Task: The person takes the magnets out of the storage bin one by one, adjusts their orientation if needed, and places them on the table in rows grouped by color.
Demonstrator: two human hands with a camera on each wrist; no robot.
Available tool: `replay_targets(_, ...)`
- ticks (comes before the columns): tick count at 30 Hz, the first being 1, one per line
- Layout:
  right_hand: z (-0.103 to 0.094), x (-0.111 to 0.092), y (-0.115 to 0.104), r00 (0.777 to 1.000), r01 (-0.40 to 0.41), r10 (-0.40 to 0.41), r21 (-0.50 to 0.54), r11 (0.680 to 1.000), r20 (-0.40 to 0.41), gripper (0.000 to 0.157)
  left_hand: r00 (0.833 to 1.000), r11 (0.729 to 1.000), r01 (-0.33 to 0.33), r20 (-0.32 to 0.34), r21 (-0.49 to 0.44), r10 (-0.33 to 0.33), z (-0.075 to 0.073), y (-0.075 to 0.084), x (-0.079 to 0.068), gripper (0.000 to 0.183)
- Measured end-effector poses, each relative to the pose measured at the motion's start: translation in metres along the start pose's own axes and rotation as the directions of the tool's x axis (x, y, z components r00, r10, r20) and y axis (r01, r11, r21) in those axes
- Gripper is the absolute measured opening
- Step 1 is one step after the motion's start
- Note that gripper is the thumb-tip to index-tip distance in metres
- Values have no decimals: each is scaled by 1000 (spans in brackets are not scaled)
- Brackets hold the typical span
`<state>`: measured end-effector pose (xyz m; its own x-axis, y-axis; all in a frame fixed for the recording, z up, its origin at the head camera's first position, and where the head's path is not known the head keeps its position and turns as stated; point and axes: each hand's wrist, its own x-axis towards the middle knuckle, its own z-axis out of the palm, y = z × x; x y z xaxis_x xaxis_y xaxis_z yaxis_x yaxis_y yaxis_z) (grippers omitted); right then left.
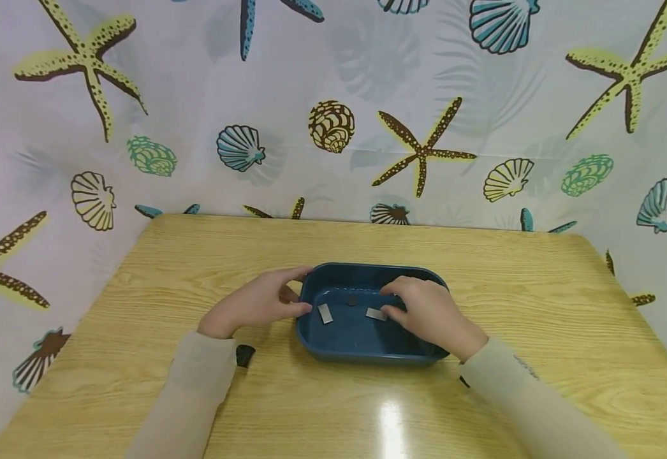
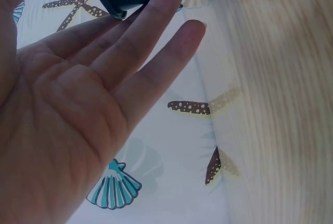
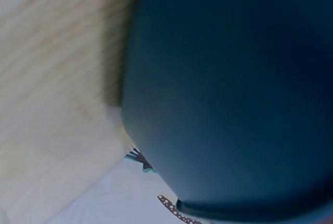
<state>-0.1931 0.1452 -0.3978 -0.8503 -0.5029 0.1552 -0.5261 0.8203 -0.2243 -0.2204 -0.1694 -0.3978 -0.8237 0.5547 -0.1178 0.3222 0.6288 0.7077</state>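
A dark blue, rounded rectangular basin (image 1: pixel 362 357) sits on the table between the hands. Inside lie two small pale grey rectangular pieces, one at the left (image 1: pixel 325 313) and one right of centre (image 1: pixel 376 314). Farther back in it is a small dark round thing (image 1: pixel 352 300). At the basin's left end, my left hand (image 1: pixel 259 298) has its fingers extended, thumb tip right at the rim. My right hand (image 1: pixel 428 312) reaches over the right end, thumb tip beside the right-hand piece, forefinger apart from the thumb. The basin's outer wall (image 3: pixel 223 104) fills most of the right wrist view, hiding the right fingers.
The light wooden table (image 1: pixel 287 408) spreads around the basin. A white cloth (image 1: pixel 305 178) printed with starfish and shells hangs beyond its back edge and along both sides. Small black objects show beside the left cuff (image 1: pixel 196 370) and right cuff (image 1: pixel 497 366).
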Motion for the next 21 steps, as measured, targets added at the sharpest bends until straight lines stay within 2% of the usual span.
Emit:
replay_targets(8, 11, 3, -3, 1000, -22, 22, -1, 1000, -2, 32, 1000, 1000, 2, 2, 1, -2, 0, 0, 0, 75)
replay_targets(21, 24, 7, -5, 995, -90, 88, 32, 995, 56, 28, 1000, 1000, -8, 5, -6, 8, -1, 1, -1, 75)
